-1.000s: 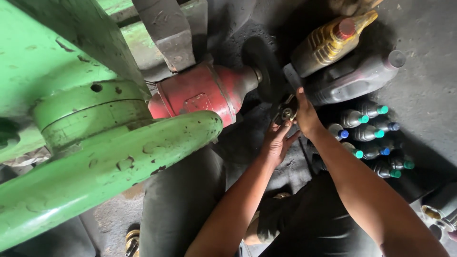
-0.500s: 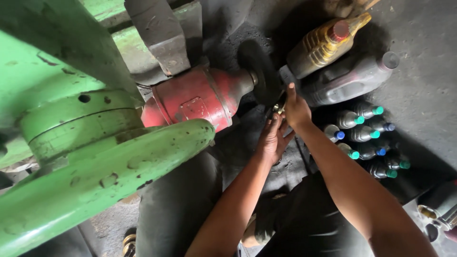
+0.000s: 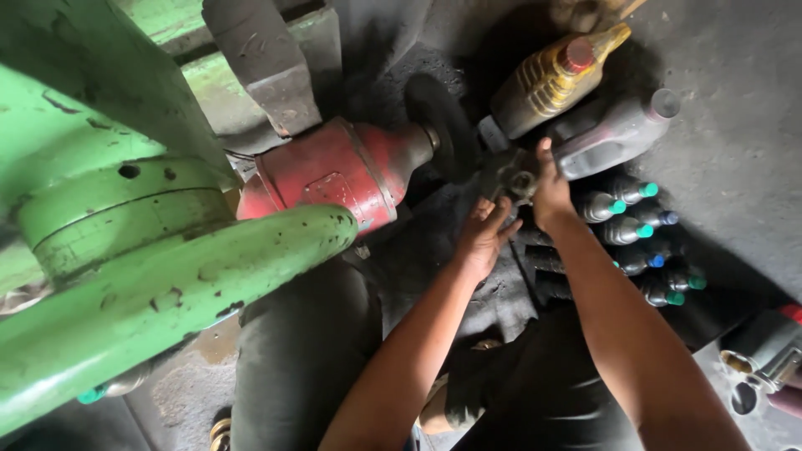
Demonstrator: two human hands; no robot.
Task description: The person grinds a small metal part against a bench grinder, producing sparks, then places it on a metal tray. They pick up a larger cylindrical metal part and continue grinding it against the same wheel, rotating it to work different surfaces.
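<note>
Grimy concrete floor lay under everything, and at its centre the right hand [image 3: 551,194] pinched a small metal fitting [image 3: 520,181] with curled fingers while the left hand [image 3: 482,236], fingers half bent, cupped it from seven o'clock, seemingly to steady it. At nine o'clock stood one red motor housing [image 3: 334,171] with one black disc [image 3: 439,125], beneath green machine arms [image 3: 167,284]; at twelve to two o'clock leaned two oil bottles [image 3: 555,79], and at four o'clock lay about eight small capped bottles [image 3: 635,230], stacked together within reach.

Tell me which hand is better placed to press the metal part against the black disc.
Probably the right hand: it holds the metal part beside the black disc. The left hand sits lower.
</note>
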